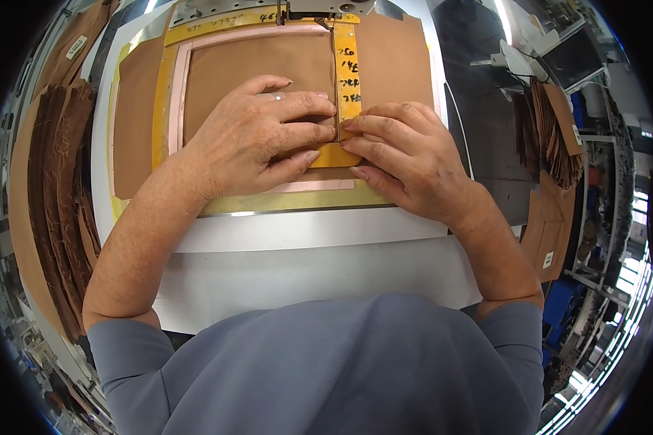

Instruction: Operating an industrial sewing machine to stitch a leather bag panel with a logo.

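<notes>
A yellow template frame (pixel 347 80) with handwritten marks lies over brown fabric (pixel 397 58). Inside its opening sits a brown fabric panel (pixel 261 61), bordered by a pale pink strip (pixel 180 90). My left hand (pixel 257 130) rests on this panel, fingers stretched toward the frame's right bar and thumb near the lower bar. It wears a ring. At the lower right corner of the frame, my right hand (pixel 406 148) touches the yellow bar with slightly bent fingers, thumb apart below them. The fingertips of both hands nearly meet along the panel's right edge.
The metal sewing machine head (pixel 268 9) overhangs the frame's far edge. Stacked brown fabric pieces (pixel 54 167) hang at the left. More brown pieces (pixel 551 130) hang on the right, near a dark screen (pixel 573 58). A white table edge (pixel 305 232) runs in front of me.
</notes>
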Available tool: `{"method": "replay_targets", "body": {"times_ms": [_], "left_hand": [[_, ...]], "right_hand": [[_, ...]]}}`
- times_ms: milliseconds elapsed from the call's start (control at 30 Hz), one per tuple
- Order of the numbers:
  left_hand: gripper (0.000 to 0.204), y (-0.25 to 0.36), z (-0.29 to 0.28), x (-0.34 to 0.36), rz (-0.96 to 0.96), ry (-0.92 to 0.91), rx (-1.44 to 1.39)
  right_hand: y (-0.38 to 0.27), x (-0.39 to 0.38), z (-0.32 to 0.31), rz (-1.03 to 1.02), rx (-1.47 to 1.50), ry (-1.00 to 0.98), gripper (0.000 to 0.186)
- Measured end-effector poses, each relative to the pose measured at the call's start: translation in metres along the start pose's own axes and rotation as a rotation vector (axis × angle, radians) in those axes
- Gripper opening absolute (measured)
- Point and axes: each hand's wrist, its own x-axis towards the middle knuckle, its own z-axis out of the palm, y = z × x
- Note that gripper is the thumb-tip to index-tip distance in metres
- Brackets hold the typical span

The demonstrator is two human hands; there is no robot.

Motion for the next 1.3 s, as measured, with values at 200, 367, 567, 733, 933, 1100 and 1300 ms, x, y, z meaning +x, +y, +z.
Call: {"method": "replay_targets", "body": {"times_ms": [200, 367, 567, 733, 933, 1100, 1300], "left_hand": [[0.040, -0.001, 0.001, 0.002, -0.054, 0.002, -0.067], [0.045, -0.003, 0.002, 0.004, -0.091, 0.013, -0.060], [0.045, -0.008, 0.003, 0.008, -0.096, 0.036, -0.014], [0.044, -0.017, 0.006, 0.013, -0.136, 0.059, -0.010], [0.040, -0.022, 0.009, 0.016, -0.141, 0.077, -0.027], [0.040, -0.024, 0.009, 0.018, -0.150, 0.073, -0.009], [0.045, -0.026, 0.009, 0.018, -0.156, 0.056, 0.005]], "right_hand": [[0.002, 0.008, 0.000, -0.048, -0.119, -0.057, 0.027], [0.003, 0.015, 0.003, -0.056, -0.158, -0.106, 0.029], [0.002, 0.016, 0.010, -0.070, -0.120, -0.091, 0.029], [0.004, 0.016, 0.008, -0.077, -0.109, -0.154, 0.031], [0.003, 0.016, 0.009, -0.067, -0.104, -0.104, 0.029], [0.003, 0.016, 0.009, -0.047, -0.118, -0.125, 0.032], [0.003, 0.015, 0.009, -0.049, -0.113, -0.131, 0.033]]}}
